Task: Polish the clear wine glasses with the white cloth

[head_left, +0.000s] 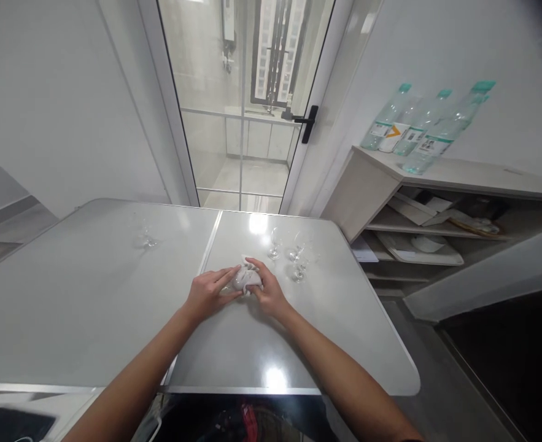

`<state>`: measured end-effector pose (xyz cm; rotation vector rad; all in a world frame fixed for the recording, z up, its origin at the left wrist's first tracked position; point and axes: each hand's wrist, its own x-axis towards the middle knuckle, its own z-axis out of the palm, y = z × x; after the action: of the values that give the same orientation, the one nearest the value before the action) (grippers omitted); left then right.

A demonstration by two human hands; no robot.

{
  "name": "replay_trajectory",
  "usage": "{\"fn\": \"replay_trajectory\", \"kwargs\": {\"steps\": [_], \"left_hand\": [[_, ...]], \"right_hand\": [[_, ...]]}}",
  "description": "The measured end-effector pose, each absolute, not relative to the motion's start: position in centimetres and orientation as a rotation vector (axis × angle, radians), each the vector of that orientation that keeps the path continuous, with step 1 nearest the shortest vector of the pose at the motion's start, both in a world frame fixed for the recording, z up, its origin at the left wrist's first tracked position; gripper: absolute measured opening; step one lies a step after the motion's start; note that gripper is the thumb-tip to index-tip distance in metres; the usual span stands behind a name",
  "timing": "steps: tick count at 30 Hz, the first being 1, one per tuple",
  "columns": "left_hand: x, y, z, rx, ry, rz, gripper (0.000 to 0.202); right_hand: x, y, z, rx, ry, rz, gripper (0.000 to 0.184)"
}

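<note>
Both hands meet over the middle of the table (114, 319). My right hand (267, 291) is closed on a crumpled white cloth (247, 277), its thumb and fingers pressing the cloth from the right. From the left, my left hand (210, 291) grips a clear glass (228, 286), mostly hidden by the cloth and fingers. Just beyond my right hand stand several small clear stemmed glasses, among them one glass (274, 250) at the back and another glass (298, 271) nearer to me. A separate clear glass (148, 240) stands far off on the table's left half.
A metal seam (210, 239) divides the glossy tabletop. Behind it is a glass door (215, 135) with a black handle (308, 124). At right, a shelf unit (376, 184) carries several plastic bottles (429, 144). A dark flat object (15, 425) lies at lower left.
</note>
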<state>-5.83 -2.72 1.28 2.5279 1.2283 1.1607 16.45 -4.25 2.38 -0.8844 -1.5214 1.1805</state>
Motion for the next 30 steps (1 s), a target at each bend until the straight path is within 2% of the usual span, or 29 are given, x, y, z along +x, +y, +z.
{"fn": "replay_trajectory", "kwargs": {"steps": [3, 5, 7, 11, 16, 19, 23, 26, 30], "left_hand": [[-5.5, -2.8, 1.3, 2.427, 1.308, 1.276, 0.036], [-5.4, -2.7, 1.3, 2.321, 1.342, 1.361, 0.025], [-5.4, -2.6, 1.3, 2.189, 1.316, 1.426, 0.021], [-5.2, -2.4, 1.2, 1.746, 1.328, 1.522, 0.037], [-4.6, -1.8, 0.8, 1.226, 1.267, 1.400, 0.045], [-4.5, -1.8, 0.9, 1.259, 1.244, 1.380, 0.045], [-4.8, -2.6, 1.9, 1.654, 1.228, 1.441, 0.033], [-4.9, -3.2, 2.3, 1.874, 1.205, 1.476, 0.030], [-4.5, -3.1, 1.7, 1.549, 1.250, 1.509, 0.029]], "right_hand": [[16.1, -3.8, 2.0, -0.915, -1.132, 1.271, 0.063], [16.3, -3.5, 1.8, -0.900, -0.967, 1.354, 0.071], [16.6, -3.5, 1.9, -0.872, -0.953, 1.430, 0.078], [17.4, -4.0, 2.2, -0.870, -1.322, 1.405, 0.081], [17.9, -4.0, 2.0, -0.779, -1.883, 1.076, 0.064], [17.9, -4.0, 2.0, -0.824, -1.849, 1.128, 0.067], [17.1, -4.2, 2.3, -0.904, -1.307, 1.420, 0.083], [16.6, -4.3, 2.5, -0.876, -1.035, 1.592, 0.082], [17.0, -4.1, 2.5, -0.909, -1.421, 1.370, 0.072]]}}
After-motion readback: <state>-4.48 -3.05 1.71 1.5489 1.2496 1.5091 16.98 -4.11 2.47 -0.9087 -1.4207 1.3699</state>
